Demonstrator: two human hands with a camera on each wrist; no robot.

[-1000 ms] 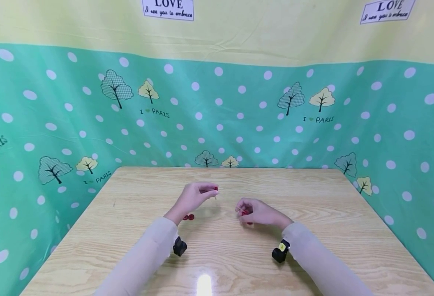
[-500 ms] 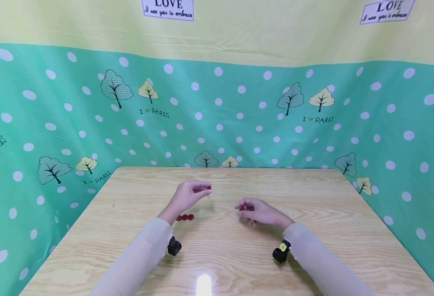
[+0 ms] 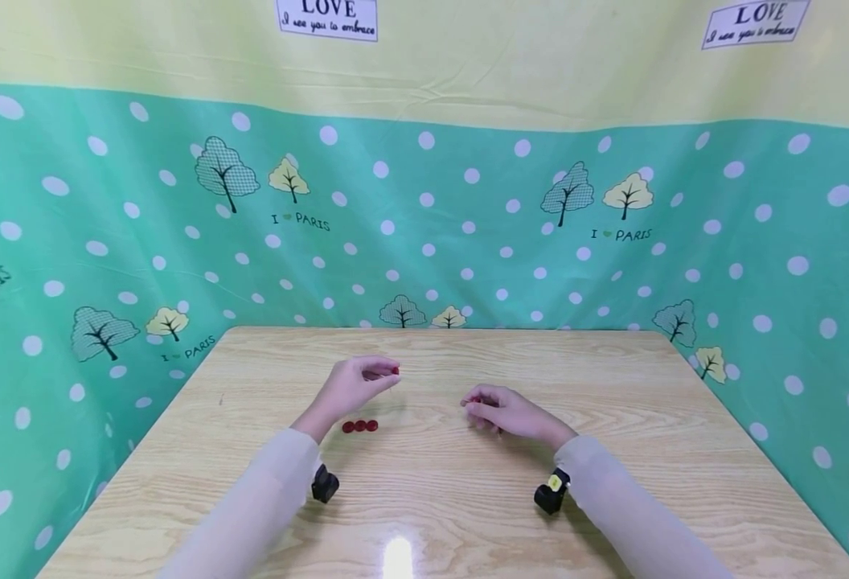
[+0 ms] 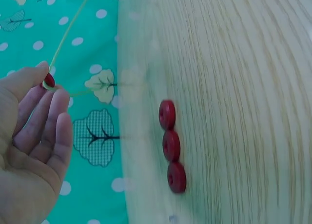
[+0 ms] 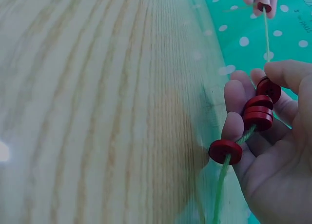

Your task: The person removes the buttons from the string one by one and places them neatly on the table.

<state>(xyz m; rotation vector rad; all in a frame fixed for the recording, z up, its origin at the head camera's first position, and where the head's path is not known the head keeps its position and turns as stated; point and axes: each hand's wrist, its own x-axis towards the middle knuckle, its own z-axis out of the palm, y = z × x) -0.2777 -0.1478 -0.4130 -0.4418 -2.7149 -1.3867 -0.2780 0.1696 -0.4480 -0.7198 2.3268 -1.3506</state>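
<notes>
With thumb and forefinger, my left hand [image 3: 348, 386] pinches a red button [image 4: 49, 81] that has a thin green string [image 4: 68, 31] through it. My right hand [image 3: 504, 412] holds several red buttons [image 5: 258, 114] threaded on the same string, its thumb against the topmost one. One more threaded button [image 5: 225, 152] hangs lower, outside the palm. Between the two hands the string runs taut in the right wrist view. Three loose red buttons [image 3: 360, 426] lie in a touching row on the table, near the left wrist.
Both hands are above a light wood-grain table [image 3: 424, 498]. Behind it hangs a green and yellow curtain [image 3: 424, 201] with dots and trees. Each wrist wears a black camera, such as the left one [image 3: 325, 485].
My left hand has moved left, away from the right hand, with its button. The whole row of loose buttons now shows beside the wrist. The right hand stays nearly in place.
</notes>
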